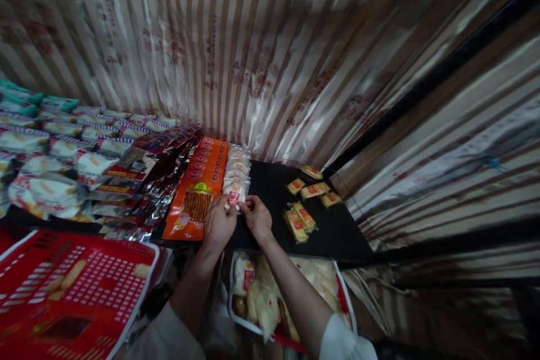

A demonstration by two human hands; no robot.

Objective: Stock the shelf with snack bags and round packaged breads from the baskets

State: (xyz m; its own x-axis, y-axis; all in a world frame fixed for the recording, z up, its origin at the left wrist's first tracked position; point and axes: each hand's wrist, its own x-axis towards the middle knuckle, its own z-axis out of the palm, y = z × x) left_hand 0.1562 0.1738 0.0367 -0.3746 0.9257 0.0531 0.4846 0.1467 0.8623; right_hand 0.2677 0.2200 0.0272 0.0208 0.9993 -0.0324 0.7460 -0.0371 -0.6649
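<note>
My left hand (pixel 220 221) and my right hand (pixel 257 219) meet at the near end of a row of clear-wrapped white snack packets (pixel 237 166). Between their fingertips is the nearest snack packet (pixel 234 197), which has a red label. The fingers of both hands are bent in and grip its two sides. Just left of the row lies a large orange snack bag (pixel 202 180) with a picture of brown sticks on it. To the right, several small yellow-wrapped packets (pixel 304 220) lie loosely on the black tabletop (pixel 261 236).
Below the table edge, a red basket with a white rim (pixel 346 298) holds white packets. Another red basket (pixel 105 287) stands at lower left. Dark red foil bags (pixel 139 180) and rows of white bags (pixel 63 146) fill the left. Striped plastic sheeting (pixel 236 56) hangs behind.
</note>
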